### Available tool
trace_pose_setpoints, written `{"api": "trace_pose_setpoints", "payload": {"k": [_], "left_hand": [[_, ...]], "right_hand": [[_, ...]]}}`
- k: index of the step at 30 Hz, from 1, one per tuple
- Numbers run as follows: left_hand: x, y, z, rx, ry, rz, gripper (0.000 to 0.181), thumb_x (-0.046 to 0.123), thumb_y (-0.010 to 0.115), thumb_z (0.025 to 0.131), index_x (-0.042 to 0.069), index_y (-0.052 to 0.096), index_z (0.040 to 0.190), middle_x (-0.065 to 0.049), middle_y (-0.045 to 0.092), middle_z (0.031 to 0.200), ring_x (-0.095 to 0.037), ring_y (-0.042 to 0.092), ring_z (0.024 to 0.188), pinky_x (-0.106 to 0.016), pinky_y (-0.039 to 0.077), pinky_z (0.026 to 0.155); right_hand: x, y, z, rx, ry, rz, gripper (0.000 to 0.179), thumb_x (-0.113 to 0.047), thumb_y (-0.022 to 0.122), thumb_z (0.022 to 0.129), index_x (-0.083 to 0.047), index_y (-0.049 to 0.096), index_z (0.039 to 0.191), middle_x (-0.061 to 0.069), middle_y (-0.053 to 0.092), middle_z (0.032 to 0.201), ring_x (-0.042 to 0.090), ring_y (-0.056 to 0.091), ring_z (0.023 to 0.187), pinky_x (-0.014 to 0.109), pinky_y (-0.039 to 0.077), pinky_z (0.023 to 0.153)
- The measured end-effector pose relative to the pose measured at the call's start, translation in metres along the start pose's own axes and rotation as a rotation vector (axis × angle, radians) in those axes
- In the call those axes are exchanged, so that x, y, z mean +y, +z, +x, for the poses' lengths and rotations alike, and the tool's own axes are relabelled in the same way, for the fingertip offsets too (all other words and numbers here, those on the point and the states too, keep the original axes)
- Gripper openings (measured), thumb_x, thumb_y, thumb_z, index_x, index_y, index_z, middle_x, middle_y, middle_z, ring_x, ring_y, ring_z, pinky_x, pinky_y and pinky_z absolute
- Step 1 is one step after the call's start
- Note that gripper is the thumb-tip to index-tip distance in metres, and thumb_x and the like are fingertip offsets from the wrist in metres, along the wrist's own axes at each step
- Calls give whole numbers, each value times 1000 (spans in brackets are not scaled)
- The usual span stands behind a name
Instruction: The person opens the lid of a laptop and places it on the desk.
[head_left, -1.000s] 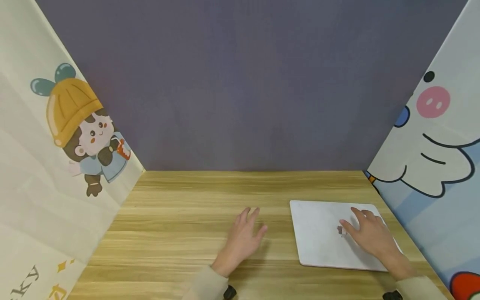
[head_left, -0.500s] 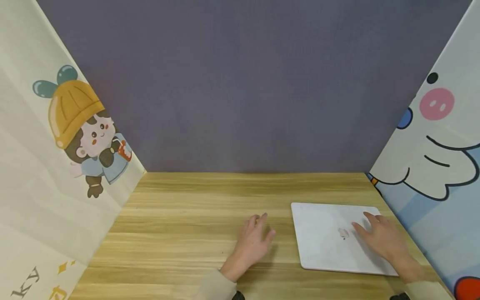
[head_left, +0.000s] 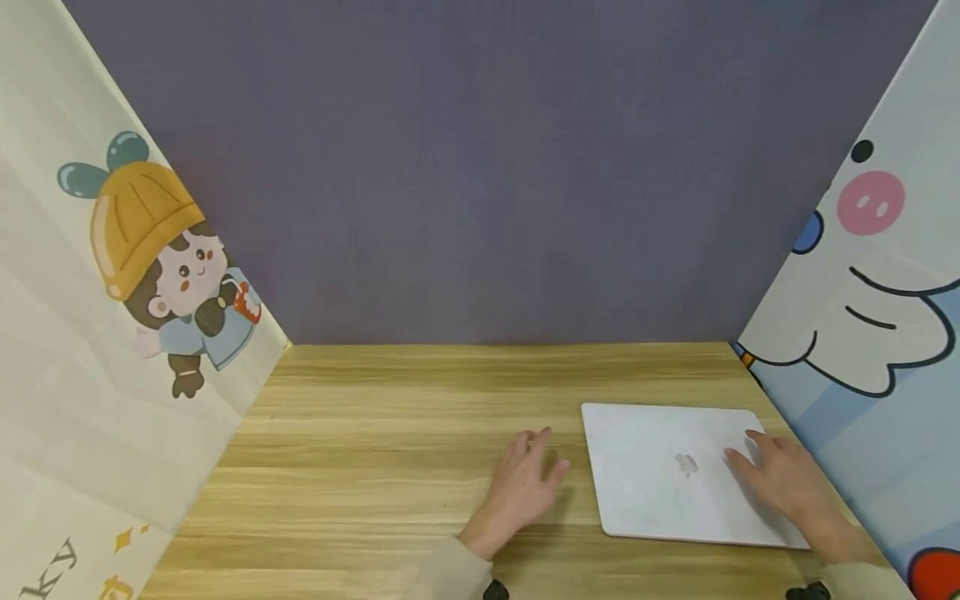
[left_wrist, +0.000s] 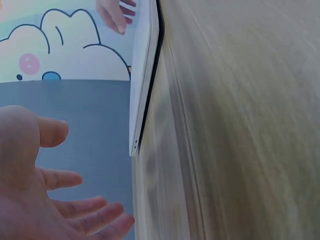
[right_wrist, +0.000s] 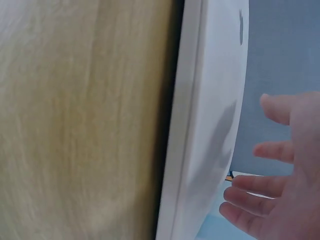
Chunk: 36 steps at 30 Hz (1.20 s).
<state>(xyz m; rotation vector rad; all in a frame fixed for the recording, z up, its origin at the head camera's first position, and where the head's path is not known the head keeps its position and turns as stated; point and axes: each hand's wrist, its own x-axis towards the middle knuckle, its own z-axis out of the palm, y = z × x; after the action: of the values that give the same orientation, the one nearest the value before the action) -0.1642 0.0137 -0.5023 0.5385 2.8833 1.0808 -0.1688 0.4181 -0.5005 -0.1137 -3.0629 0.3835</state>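
Observation:
A closed silver-white laptop (head_left: 645, 475) with an apple logo on its lid lies flat at the right of the wooden table. Over its right edge hovers my right hand (head_left: 787, 479), fingers spread and loosely bent, holding nothing. The right wrist view shows that hand (right_wrist: 280, 170) apart from the lid, its shadow falling on the laptop (right_wrist: 215, 110). My left hand (head_left: 522, 483) is held above the table just left of the laptop, fingers relaxed. In the left wrist view the palm (left_wrist: 30, 180) is bare, and the laptop's side edge (left_wrist: 145, 85) stands beyond it.
The wooden table (head_left: 360, 467) ends at a dark grey panel (head_left: 510, 175) at the back. A cream sheet with a cartoon child (head_left: 187, 267) borders the left side. On the right is a sheet with a white cartoon figure (head_left: 900, 333).
Both hands have shifted to the right. The right hand has moved from over the logo toward the laptop's right edge, and the left hand has come closer to its left edge.

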Motion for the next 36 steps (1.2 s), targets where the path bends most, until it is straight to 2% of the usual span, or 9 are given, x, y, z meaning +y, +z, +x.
{"api": "trace_pose_setpoints", "payload": {"k": [8,12,17,27,36], "left_hand": [[3,6,-2,-24,14,59,62,44,51,105,9,41,155,-21,46,150,-38,48,135,-54,42,111],[5,7,-2,-28,27,69,63,45,51,105,7,41,154,-21,47,149,-38,49,134,-54,43,110],[6,8,-3,-39,26,53,62,44,51,105,8,41,154,-21,46,149,-38,48,134,-55,42,110],[6,10,-4,-68,16,28,62,43,51,106,7,40,155,-23,44,151,-39,45,138,-54,40,112],[7,13,-2,-85,5,-5,63,43,51,105,8,39,156,-23,44,151,-40,45,137,-54,40,112]], "right_hand": [[9,4,-2,-69,39,27,80,-54,46,104,21,49,130,50,47,124,65,45,112,73,41,92],[14,6,-4,-54,38,44,78,-53,48,103,20,50,130,48,50,124,65,46,111,73,42,91],[17,5,-7,-33,33,51,72,-48,50,104,20,52,127,48,51,122,65,47,110,73,42,90],[18,4,-15,-82,107,68,78,-54,46,103,18,48,132,50,43,125,68,42,112,75,40,91],[27,9,-17,-68,79,69,73,-50,52,102,18,51,129,51,42,124,68,41,111,75,39,91]]}}
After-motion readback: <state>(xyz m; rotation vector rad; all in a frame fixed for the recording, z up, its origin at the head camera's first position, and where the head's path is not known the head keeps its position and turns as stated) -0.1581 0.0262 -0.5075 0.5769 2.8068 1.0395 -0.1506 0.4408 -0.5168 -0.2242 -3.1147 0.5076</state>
